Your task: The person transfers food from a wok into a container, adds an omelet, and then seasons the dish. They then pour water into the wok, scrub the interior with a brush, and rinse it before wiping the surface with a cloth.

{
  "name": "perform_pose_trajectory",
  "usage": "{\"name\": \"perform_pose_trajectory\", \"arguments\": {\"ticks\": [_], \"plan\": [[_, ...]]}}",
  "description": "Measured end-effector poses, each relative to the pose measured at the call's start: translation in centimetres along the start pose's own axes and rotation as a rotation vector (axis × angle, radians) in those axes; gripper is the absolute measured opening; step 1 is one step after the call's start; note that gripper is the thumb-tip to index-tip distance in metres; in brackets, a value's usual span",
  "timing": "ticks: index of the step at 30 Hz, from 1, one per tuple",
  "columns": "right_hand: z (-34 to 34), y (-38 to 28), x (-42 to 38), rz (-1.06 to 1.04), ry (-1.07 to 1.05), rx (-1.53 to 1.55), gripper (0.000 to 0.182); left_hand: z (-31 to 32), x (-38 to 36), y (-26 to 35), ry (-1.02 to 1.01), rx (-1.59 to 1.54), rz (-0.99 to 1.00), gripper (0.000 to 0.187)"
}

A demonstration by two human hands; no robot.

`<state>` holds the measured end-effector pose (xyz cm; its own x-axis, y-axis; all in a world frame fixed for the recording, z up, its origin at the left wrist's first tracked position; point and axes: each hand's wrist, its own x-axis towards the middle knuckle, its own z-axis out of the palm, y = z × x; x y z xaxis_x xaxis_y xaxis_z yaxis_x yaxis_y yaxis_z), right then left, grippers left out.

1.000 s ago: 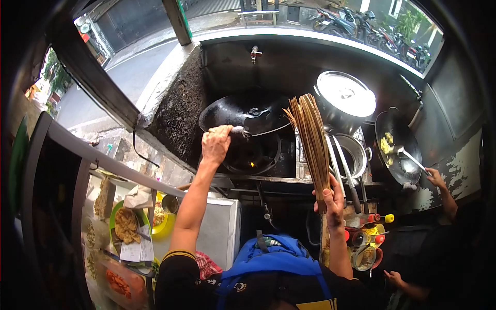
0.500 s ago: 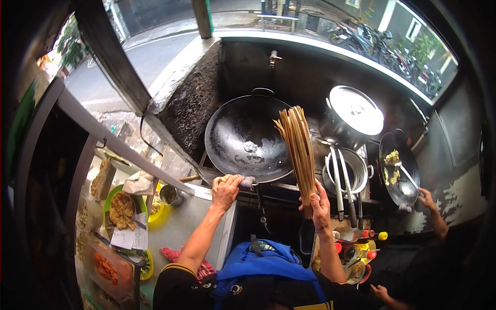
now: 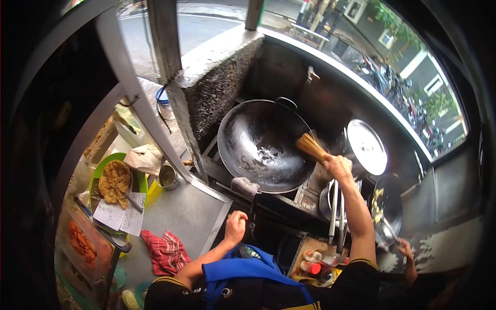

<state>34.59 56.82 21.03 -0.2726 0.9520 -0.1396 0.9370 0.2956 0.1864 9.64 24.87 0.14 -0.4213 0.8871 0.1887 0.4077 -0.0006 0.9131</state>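
Observation:
A large dark wok (image 3: 261, 150) sits on the stove with some wet residue on its bottom. My right hand (image 3: 338, 168) grips a bamboo wok brush (image 3: 311, 147), whose bristles point left over the wok's right rim. A grey cloth (image 3: 245, 187) is wrapped on the wok's near handle. Below that cloth and apart from it, my left hand (image 3: 236, 226) has its fingers curled, with nothing visible in them.
Right of the wok stand a lidded steel pot (image 3: 367, 147) and a pot with long-handled utensils (image 3: 334, 209). Farther right, a co-worker's hand (image 3: 406, 248) works at a smaller wok (image 3: 387, 204). A red checked cloth (image 3: 165, 253) and a green plate (image 3: 98, 173) lie left. Bottles (image 3: 311, 267) stand in front.
My left hand has let go of the cloth-wrapped handle and drawn back. My right hand has moved forward, tilting the brush from upright to leftward over the wok. The camera view has turned.

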Motion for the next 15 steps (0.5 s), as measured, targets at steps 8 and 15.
{"name": "perform_pose_trajectory", "arguments": {"ticks": [8,15], "plan": [[11.3,-4.9,7.1,0.337,0.181,0.268,0.047,7.3,-4.8,-8.5,-0.466,0.138,-0.481,0.057],[3.5,-17.8,0.4,-0.287,-0.317,0.587,0.049,7.4,-3.2,-7.5,-0.599,0.569,-0.222,0.045]]}}
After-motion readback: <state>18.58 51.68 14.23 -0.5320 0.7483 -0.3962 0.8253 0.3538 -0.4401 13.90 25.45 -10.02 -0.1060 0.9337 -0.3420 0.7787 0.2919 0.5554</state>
